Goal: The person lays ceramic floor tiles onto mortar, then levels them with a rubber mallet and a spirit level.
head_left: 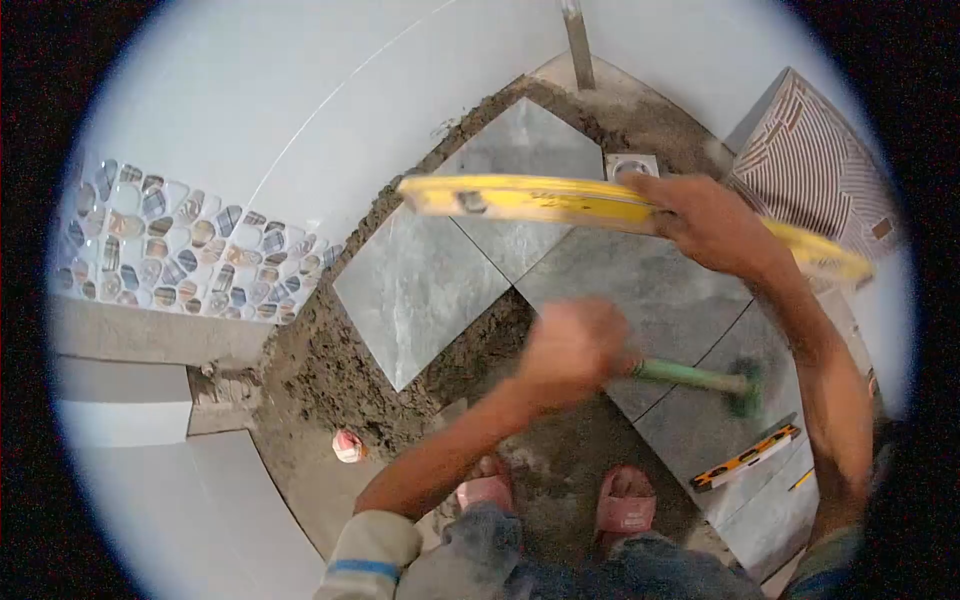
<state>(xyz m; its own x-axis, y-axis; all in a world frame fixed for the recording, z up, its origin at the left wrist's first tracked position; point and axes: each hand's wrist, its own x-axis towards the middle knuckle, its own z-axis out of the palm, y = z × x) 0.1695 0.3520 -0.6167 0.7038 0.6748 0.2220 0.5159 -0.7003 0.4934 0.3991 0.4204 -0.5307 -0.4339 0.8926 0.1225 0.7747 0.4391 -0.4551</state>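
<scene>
My right hand [715,225] is closed around a long yellow spirit level [540,200], held across the view above the grey floor tiles [650,265]. My left hand [578,345], blurred by motion, grips the handle of a green mallet [690,376]. The mallet's head points right and overlaps the tiles on that side. Below the level, a light grey tile [425,285] meets its neighbours at a corner, with rough mortar [490,345] exposed along its lower edge.
A small orange and black level [745,455] lies on the tiles at right. A ridged-back tile [810,150] leans by the right wall. The floor drain [632,163], a pipe [578,45] and pebble-patterned wall tiles [170,240] are also there. A small red and white object [348,446] sits near the mortar.
</scene>
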